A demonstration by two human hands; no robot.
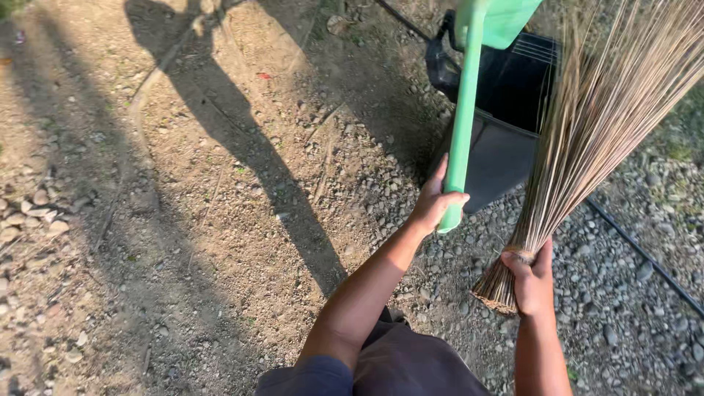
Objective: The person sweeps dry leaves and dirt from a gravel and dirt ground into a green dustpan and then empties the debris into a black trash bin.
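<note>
Green dustpan handle point(462, 125) sits gripped in my left hand point(434, 202), pan over the black bin point(506, 110); right hand point(534, 282) clamps the stick broom point(587, 139). I'd tilt steadily.

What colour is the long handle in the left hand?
Light green, matching the dustpan it joins; the handle shows clearly in the head view, gripped by the left hand.

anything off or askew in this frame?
Nothing damaged or spilled. The left hand grips the green dustpan handle, raised over the black bin. The right hand holds the stick broom bristles-up, which is inverted from its sweeping position.
</note>
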